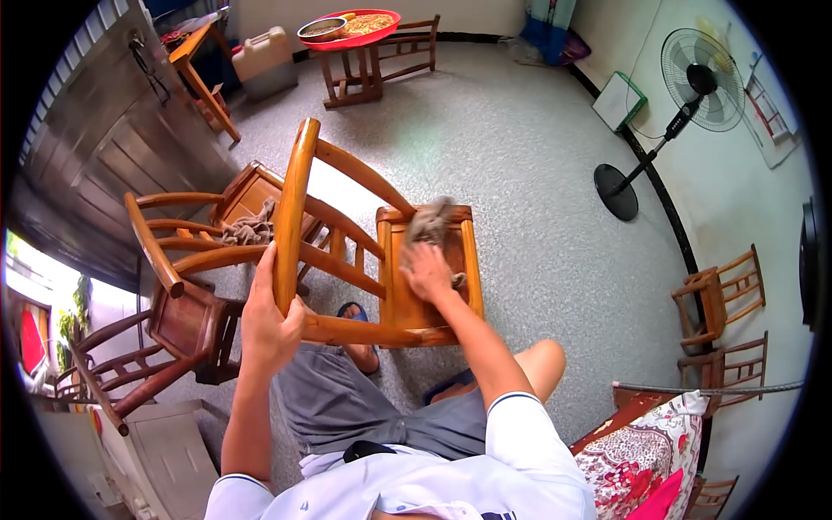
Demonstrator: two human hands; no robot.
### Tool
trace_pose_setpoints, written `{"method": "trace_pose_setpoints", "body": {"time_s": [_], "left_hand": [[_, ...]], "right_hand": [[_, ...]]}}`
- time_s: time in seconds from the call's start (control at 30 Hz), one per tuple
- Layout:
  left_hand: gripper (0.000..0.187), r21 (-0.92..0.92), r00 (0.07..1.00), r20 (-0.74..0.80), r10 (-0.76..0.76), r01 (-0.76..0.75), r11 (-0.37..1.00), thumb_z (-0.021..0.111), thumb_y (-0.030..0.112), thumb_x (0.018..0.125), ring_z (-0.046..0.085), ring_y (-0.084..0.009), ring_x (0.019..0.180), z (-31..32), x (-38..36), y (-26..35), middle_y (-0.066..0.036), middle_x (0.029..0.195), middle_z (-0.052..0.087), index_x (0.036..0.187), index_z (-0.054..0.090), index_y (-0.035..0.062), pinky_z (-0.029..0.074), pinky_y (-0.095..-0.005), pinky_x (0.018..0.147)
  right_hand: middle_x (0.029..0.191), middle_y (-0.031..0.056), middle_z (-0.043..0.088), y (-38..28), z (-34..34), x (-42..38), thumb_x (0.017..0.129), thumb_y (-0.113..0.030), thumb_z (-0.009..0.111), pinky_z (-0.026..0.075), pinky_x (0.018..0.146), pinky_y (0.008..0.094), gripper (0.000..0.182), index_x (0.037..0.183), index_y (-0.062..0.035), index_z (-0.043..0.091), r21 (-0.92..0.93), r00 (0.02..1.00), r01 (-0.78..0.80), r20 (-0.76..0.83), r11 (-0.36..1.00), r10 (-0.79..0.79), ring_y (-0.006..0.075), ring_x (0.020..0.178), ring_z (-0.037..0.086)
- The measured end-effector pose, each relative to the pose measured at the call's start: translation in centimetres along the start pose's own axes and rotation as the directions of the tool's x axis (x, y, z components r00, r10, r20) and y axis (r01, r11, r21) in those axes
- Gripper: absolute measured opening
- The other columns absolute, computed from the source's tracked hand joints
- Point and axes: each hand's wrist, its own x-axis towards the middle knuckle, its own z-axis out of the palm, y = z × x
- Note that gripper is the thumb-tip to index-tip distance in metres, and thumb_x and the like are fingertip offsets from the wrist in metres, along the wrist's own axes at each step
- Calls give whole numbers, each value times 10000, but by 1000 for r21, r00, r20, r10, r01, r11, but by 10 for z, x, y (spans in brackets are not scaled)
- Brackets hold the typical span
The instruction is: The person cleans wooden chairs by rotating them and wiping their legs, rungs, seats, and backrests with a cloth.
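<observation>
A varnished wooden chair stands in front of me, its seat turned to the right. My left hand is wrapped around the near top rail of its backrest. On the seat, my right hand presses down on a grey-brown rag, which is smeared by motion. Part of the rag shows beyond the fingertips and a bit pokes out beside the palm. A second crumpled rag lies on the seat of another wooden chair just behind, to the left.
A darker chair stands at the left. At the back, a low wooden stand bears a red tray and a metal bowl. A standing fan and small chairs line the right wall. Floral cloth is at lower right.
</observation>
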Motion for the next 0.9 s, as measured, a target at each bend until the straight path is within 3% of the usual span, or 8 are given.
{"method": "trace_pose_setpoints", "body": {"time_s": [0.07, 0.17, 0.27, 0.33, 0.4, 0.57, 0.7, 0.9], "left_hand": [[729, -11, 1000, 5, -9, 9, 1000, 531, 35, 795, 533, -380, 1234, -1, 0, 2, -259, 1357, 500, 1488, 303, 43, 422, -389, 1036], [728, -48, 1000, 11, -21, 21, 999, 526, 29, 792, 528, -379, 1240, 2, 0, 0, -256, 1362, 498, 1487, 308, 47, 421, -391, 1038], [729, -79, 996, 37, -77, 79, 994, 477, 11, 777, 514, -299, 1260, 0, 0, 1, -217, 1372, 485, 1485, 306, 21, 364, -344, 1086], [730, -28, 1000, 1, 6, -5, 1000, 521, 35, 788, 526, -381, 1242, 1, 0, -3, -260, 1368, 491, 1487, 309, 45, 418, -398, 1044], [733, -36, 1000, -1, 10, -10, 999, 520, 38, 785, 525, -385, 1242, 1, 1, -3, -262, 1367, 491, 1487, 307, 42, 416, -400, 1047], [742, -49, 1000, 3, 6, -6, 999, 517, 44, 776, 523, -396, 1240, 1, -1, -4, -267, 1358, 495, 1487, 303, 34, 411, -407, 1053], [741, -45, 1000, 6, -9, 10, 999, 517, 42, 777, 525, -399, 1236, 0, -1, -2, -267, 1350, 500, 1487, 305, 39, 412, -408, 1051], [736, -75, 1000, 10, -20, 21, 997, 515, 26, 779, 525, -380, 1245, 3, 0, -3, -257, 1373, 488, 1486, 313, 44, 414, -389, 1049]], "right_hand": [[1458, 118, 435, -4, -3, -13, 943, -374, 542, 239, 1148, 467, 524, 1416, -162, 463, 53, 949, 307, 52, 950, -309, 276, 1375, 363], [1441, 105, 451, 15, -17, -1, 947, -375, 538, 266, 1127, 446, 490, 1393, -181, 484, -8, 950, 304, 76, 953, -302, 265, 1351, 388], [1363, 106, 510, 40, -18, 13, 903, -341, 599, 276, 1120, 471, 479, 1334, -148, 515, -123, 996, 83, -22, 989, -86, 262, 1293, 439], [1341, 116, 525, 48, -17, 12, 889, -333, 618, 271, 1123, 491, 492, 1326, -130, 515, -147, 997, 48, -58, 988, -57, 271, 1283, 446], [1319, 143, 536, 48, -19, 1, 872, -316, 642, 259, 1125, 536, 500, 1302, -91, 522, -214, 980, -152, -162, 965, 118, 301, 1291, 441], [1293, 173, 554, 45, 4, -26, 883, -302, 634, 271, 1117, 552, 480, 1297, -80, 532, -75, 944, -161, -302, 984, 132, 340, 1329, 406], [1327, 145, 542, 35, -5, -64, 916, -310, 591, 265, 1132, 528, 442, 1312, -119, 551, 2, 971, -26, -238, 1000, 26, 313, 1348, 392], [1219, 77, 618, 22, -39, -147, 854, -219, 657, 354, 1032, 463, 307, 1146, -127, 654, 234, 964, 266, -42, 935, -263, 268, 1239, 495]]}}
